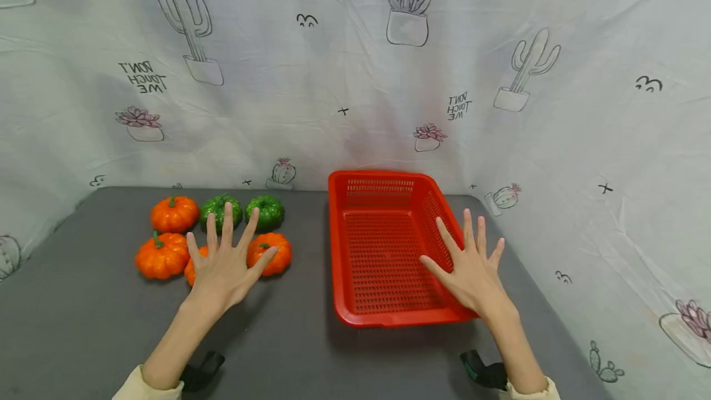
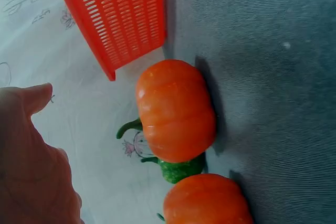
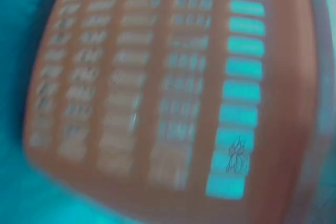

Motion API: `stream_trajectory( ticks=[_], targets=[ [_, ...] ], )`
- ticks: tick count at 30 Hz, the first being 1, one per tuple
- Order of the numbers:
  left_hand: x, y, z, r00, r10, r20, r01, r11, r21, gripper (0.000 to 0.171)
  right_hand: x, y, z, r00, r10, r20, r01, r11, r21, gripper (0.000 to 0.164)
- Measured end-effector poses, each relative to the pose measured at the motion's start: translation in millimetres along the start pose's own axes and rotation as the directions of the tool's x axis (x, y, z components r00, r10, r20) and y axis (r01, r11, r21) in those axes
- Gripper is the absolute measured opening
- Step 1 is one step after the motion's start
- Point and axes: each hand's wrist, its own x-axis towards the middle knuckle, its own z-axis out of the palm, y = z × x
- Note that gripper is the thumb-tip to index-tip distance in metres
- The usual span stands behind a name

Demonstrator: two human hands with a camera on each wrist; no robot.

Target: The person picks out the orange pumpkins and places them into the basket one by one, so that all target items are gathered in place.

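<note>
1. Red catches my eye first in the head view: a slotted basket [image 1: 389, 318] on the grey table [image 1: 311, 276], at three o'clock from the left hand [image 1: 224, 267]. I see nothing lying on its floor, though the right hand [image 1: 472, 270] hides part of it. Both hands have fingers spread apart, holding nothing.

2. Around the left hand I see a green pumpkin [image 1: 219, 207] at twelve, another green pumpkin [image 1: 265, 213] at one, an orange pumpkin [image 1: 174, 215] at ten, a second orange pumpkin [image 1: 162, 257] at nine and a third orange pumpkin [image 1: 282, 257] near three; a fourth orange pumpkin [image 1: 190, 273] is mostly hidden. Packed so closely, they could be knocked rolling by a careless finger, I'd judge.

3. The right hand overlaps the basket's three o'clock rim; whether it touches, I can't tell. Pressing there might tip or slide the basket, which looks light.

4. From the left wrist, the hand is at eight o'clock, thumb clear of every pumpkin; the basket stands at eleven. A smooth, rounded skin might slip from a shallow pinch.

5. From the right wrist, only blurred, slotted basket wall shows; no fingers appear, so that view can't settle the grip.
</note>
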Motion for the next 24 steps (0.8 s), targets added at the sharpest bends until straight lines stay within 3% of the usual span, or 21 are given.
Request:
stream_trajectory(
  ticks=[8, 16, 24],
  targets=[
    [-19.3, -16.9, 6.4, 0.999, -0.031, 0.007, 0.031, 0.999, 0.008, 0.08, -31.0, 43.4, 0.5, 0.999, -0.048, -0.017, 0.048, 0.998, 0.035, 0.079],
    [-31.1, -31.9, 1.1, 0.997, -0.078, 0.025, 0.078, 0.997, 0.015, 0.081, -49.9, 62.6, 8.7, 0.991, -0.137, -0.007, 0.136, 0.974, 0.179, 0.05],
    [-34.1, -38.5, -0.6, 0.996, -0.088, -0.008, 0.089, 0.996, 0.031, 0.082, -52.2, 68.8, 23.8, 0.97, -0.195, -0.148, 0.218, 0.963, 0.157, 0.032]
  ],
)
